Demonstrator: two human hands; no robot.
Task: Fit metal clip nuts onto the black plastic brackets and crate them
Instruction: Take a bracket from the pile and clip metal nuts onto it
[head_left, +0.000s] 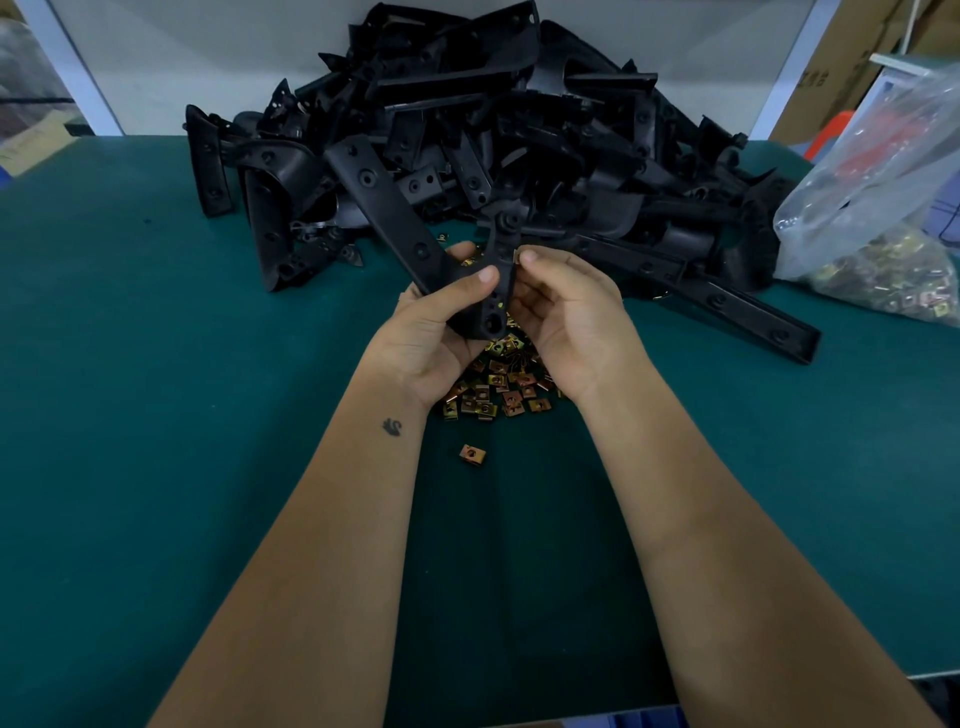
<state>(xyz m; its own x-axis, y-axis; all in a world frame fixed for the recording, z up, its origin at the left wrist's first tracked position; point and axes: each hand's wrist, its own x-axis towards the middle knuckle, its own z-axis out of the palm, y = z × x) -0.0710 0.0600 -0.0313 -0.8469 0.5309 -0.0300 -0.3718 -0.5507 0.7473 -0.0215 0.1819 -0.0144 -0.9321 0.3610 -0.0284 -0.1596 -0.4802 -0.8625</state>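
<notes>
My left hand (436, 322) grips a black plastic bracket (387, 208) that rises up and to the left above the green table. My right hand (566, 306) pinches a small metal clip nut (517, 255) against the bracket's right edge near its top. One clip nut shows as a yellow glint lower on the bracket (500, 305). Under my hands lies a loose heap of brass-coloured clip nuts (493, 389). One clip nut (471, 453) lies apart, nearer to me.
A big pile of black brackets (493, 130) fills the far middle of the green table (156, 415). A clear plastic bag of clip nuts (878, 260) lies at the right. Cardboard boxes stand behind at the right. A blue edge shows below the table front.
</notes>
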